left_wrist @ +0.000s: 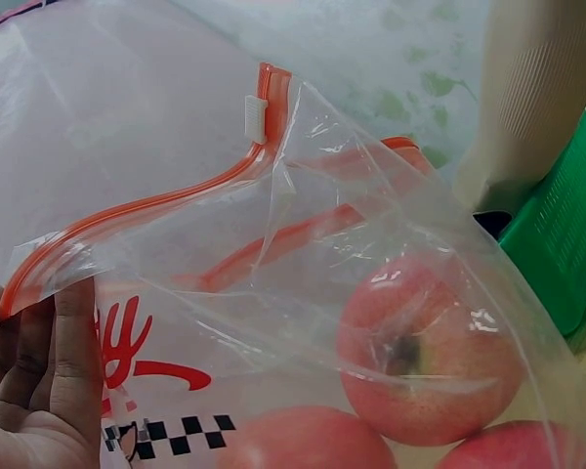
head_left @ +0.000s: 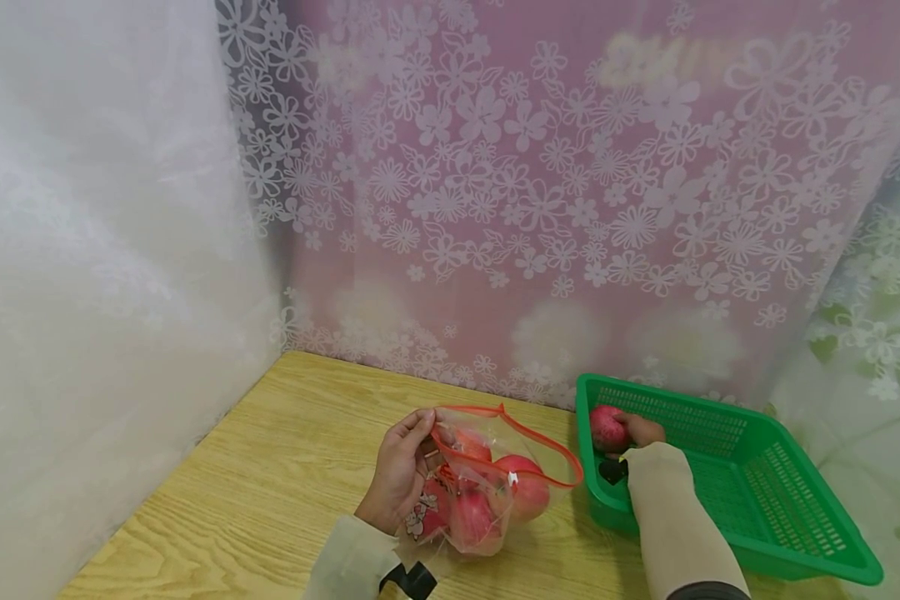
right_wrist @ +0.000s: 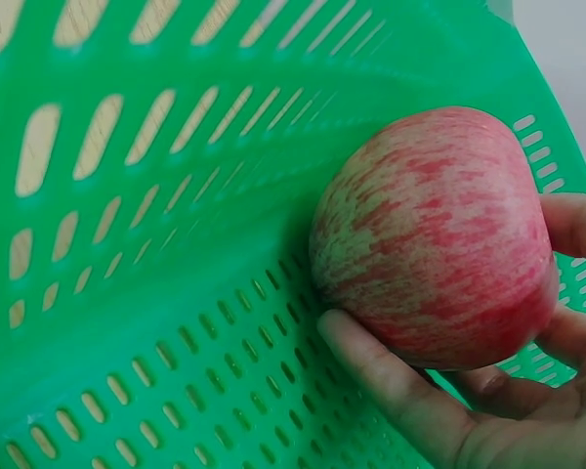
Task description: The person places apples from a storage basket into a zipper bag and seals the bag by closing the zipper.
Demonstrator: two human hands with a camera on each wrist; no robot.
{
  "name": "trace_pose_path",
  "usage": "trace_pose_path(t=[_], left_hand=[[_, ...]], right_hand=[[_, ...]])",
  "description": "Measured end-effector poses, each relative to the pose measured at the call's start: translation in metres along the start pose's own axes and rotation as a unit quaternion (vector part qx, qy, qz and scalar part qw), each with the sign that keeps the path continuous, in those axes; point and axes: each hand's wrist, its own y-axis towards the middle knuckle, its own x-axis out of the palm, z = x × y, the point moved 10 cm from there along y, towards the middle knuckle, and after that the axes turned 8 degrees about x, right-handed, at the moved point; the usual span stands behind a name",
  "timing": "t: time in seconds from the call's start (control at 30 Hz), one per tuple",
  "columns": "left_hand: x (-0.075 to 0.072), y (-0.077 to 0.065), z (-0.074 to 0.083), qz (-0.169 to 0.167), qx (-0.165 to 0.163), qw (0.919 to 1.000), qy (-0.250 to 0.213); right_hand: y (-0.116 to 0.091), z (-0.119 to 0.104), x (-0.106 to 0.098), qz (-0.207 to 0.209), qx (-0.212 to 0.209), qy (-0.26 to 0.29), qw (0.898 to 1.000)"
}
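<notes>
At the table's right, a green plastic basket [head_left: 735,500] has slotted walls. My right hand [head_left: 645,429] reaches into its left end and grips a red-streaked apple [right_wrist: 435,234], fingers and thumb around its sides. The apple is close to the basket's wall. My left hand [head_left: 401,471] pinches the orange-red zip edge [left_wrist: 156,203] of a clear plastic bag near its left end. The bag's mouth gapes, and a white slider [left_wrist: 255,119] shows on the zip. Several red apples [head_left: 531,492] lie inside the bag, which rests on the table left of the basket.
The wood-grain table [head_left: 270,492] backs onto a pink flowered curtain [head_left: 495,208]. A white sheet [head_left: 105,250] hangs along the left side, and a leaf-patterned one [head_left: 870,367] on the right. Black straps [head_left: 412,579] sit on the wrists.
</notes>
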Motion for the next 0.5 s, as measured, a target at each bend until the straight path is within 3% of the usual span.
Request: trace_pose_path(t=[0.33, 0.5], left_hand=[[0.0000, -0.0008, -0.0013, -0.001, 0.000, 1.0000, 0.003], [-0.0008, -0.0006, -0.0014, 0.010, -0.006, 0.9999, 0.003]], right_hand=[[-0.0039, 0.0028, -0.0044, -0.019, 0.012, 0.034, 0.999], [-0.0027, 0.0060, -0.0025, -0.041, 0.037, 0.110, 0.992]])
